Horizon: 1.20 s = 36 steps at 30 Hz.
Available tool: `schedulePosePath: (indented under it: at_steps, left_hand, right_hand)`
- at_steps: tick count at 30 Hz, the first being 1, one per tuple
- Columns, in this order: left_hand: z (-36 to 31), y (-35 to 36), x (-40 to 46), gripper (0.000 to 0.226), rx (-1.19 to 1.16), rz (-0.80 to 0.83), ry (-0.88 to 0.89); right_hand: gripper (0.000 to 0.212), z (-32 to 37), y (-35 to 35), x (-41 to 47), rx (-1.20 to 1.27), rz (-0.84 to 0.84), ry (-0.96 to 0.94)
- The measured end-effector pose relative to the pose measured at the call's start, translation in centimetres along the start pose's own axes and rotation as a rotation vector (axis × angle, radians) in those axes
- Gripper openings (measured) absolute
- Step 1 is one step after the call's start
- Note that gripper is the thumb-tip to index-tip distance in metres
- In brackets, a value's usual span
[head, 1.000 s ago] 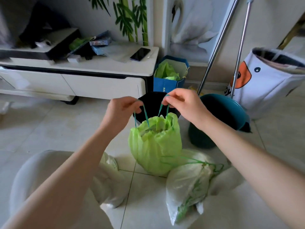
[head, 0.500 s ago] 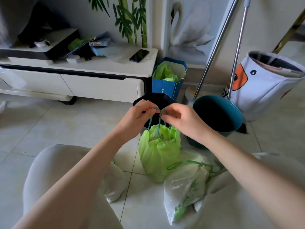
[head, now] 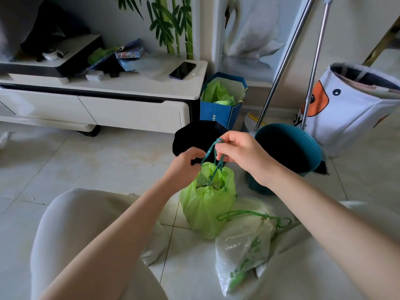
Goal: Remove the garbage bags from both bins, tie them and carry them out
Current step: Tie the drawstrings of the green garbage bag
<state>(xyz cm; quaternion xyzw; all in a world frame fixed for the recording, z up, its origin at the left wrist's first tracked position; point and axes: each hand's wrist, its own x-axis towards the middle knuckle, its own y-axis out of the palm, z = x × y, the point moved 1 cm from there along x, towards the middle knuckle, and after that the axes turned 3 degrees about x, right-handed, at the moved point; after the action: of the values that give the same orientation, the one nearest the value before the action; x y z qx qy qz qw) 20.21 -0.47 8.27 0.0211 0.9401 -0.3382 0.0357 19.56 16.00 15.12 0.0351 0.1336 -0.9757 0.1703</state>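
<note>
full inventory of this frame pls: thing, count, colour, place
green garbage bag: 1, light green, floor centre, mouth gathered
drawstring: 1, teal, pinched by both hands above that bag
clear garbage bag: 1, whitish, floor front right of green one, green cord loose
black bin: 1, black, behind the hands
teal bin: 1, teal, right of black bin
blue paper bag: 1, blue, green plastic inside, beside cabinet
cabinet: 1, white, left rear
phone: 1, black, on cabinet
metal poles: 2, silver, leaning on wall
fabric basket: 1, white with orange, right
left hand: 1
right hand: 1
</note>
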Motion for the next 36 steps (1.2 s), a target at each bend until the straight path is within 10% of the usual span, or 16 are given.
schedulePosePath:
  at_steps: [4, 9, 17, 25, 36]
  left_hand:
    - [1.9, 2.8, 0.2, 0.083, 0.124, 0.380, -0.004]
    - [2.4, 6.0, 0.1, 0.108, 0.043, 0.210, 0.020]
    - [0.2, 7.3, 0.9, 0.006, -0.282, -0.174, -0.048]
    - [3.0, 6.3, 1.5, 0.031, -0.062, -0.329, 0.028]
    - [5.0, 6.1, 0.8, 0.048, 0.164, 0.081, -0.119]
  right_hand:
    - [0.011, 0.3, -0.3, 0.3, -0.036, -0.007, -0.037]
    - [0.014, 1.0, -0.4, 0.3, -0.017, 0.005, -0.090]
    - [0.019, 2.3, 0.0, -0.2, 0.326, 0.175, -0.070]
    - [0.027, 3.5, -2.1, -0.4, 0.606, 0.110, -0.227]
    - [0.027, 2.2, -1.5, 0.6, 0.552, 0.065, -0.101]
